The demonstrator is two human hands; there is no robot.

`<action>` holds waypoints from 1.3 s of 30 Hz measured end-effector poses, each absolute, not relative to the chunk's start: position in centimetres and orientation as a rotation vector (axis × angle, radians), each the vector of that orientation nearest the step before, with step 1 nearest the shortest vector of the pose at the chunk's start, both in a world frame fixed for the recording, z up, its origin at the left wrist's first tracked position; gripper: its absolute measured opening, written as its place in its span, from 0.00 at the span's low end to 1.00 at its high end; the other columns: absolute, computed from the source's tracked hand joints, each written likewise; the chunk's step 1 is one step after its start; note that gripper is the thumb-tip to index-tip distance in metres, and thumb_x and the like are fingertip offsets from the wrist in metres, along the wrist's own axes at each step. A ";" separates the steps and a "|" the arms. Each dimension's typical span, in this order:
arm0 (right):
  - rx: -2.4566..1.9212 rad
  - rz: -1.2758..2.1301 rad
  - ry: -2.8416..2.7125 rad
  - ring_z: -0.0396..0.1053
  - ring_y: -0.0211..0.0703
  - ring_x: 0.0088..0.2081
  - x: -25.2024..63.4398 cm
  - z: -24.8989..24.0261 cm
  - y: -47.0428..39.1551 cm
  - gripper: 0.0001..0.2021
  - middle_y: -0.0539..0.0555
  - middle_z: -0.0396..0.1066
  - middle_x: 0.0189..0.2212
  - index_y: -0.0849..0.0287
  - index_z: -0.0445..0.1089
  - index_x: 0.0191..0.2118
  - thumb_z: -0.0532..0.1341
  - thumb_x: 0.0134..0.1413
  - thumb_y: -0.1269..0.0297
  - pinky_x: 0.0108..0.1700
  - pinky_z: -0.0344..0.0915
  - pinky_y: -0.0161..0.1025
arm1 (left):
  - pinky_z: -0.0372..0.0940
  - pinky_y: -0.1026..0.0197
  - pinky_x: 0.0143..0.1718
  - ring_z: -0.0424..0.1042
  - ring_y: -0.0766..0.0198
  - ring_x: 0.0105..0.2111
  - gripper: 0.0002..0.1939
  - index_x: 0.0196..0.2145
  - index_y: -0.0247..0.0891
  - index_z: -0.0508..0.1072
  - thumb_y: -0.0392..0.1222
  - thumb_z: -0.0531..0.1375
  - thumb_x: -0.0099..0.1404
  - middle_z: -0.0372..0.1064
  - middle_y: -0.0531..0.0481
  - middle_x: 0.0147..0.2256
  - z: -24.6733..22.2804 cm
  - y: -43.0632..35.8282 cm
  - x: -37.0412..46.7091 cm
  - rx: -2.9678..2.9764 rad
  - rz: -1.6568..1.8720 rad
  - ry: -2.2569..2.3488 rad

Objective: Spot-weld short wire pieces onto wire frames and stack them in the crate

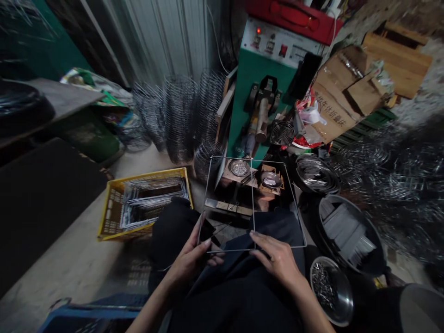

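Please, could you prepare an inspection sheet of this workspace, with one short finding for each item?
Surface: grey floor; the wire frame is held above the lap.
Job's things: one wire frame with a middle bar; more frames in the yellow crate.
Clutter: cardboard box, tangled wire, both on the right side.
Hands: left hand's fingers at the frame's near left corner; right hand's fingers at the middle bar's near end.
Cables: pale cable beside the metal wall; its ends cannot be told.
Surroundings: green machine ahead, red light lit.
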State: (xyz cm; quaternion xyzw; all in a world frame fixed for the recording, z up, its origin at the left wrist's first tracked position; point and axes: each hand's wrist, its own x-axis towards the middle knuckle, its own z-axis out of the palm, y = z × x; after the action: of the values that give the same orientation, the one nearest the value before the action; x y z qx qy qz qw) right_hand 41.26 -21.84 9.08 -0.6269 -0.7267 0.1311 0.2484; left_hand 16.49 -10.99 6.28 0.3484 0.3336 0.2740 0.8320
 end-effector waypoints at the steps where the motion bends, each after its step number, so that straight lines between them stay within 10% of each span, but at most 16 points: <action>1: -1.708 0.360 -1.976 0.72 0.48 0.53 41.3 9.1 -21.8 0.21 0.53 0.71 0.55 0.49 0.66 0.61 0.59 0.65 0.62 0.54 0.72 0.43 | 0.68 0.65 0.26 0.78 0.54 0.29 0.53 0.69 0.46 0.23 0.45 0.62 0.65 0.78 0.43 0.30 6.1 -10.9 16.5 0.749 0.579 0.700; 24: -1.721 0.294 -1.891 0.73 0.46 0.52 42.2 7.6 -20.6 0.20 0.54 0.72 0.54 0.50 0.66 0.61 0.59 0.65 0.62 0.53 0.71 0.42 | 0.71 0.62 0.26 0.79 0.54 0.28 0.52 0.69 0.49 0.24 0.42 0.61 0.66 0.78 0.45 0.30 4.6 -9.5 17.6 0.758 0.620 0.656; 39: -1.854 0.017 -1.767 0.74 0.51 0.49 53.9 8.9 2.2 0.22 0.58 0.76 0.48 0.56 0.73 0.53 0.67 0.54 0.53 0.52 0.68 0.44 | 0.74 0.61 0.25 0.80 0.52 0.30 0.50 0.70 0.48 0.27 0.27 0.58 0.64 0.79 0.43 0.34 5.8 13.3 27.1 0.771 0.772 0.373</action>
State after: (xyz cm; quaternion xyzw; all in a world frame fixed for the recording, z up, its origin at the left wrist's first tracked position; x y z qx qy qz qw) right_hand 53.92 2.20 8.85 -0.6937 -0.6609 0.0063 0.2861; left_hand 27.06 13.31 5.82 0.3644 0.1765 0.3651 0.8383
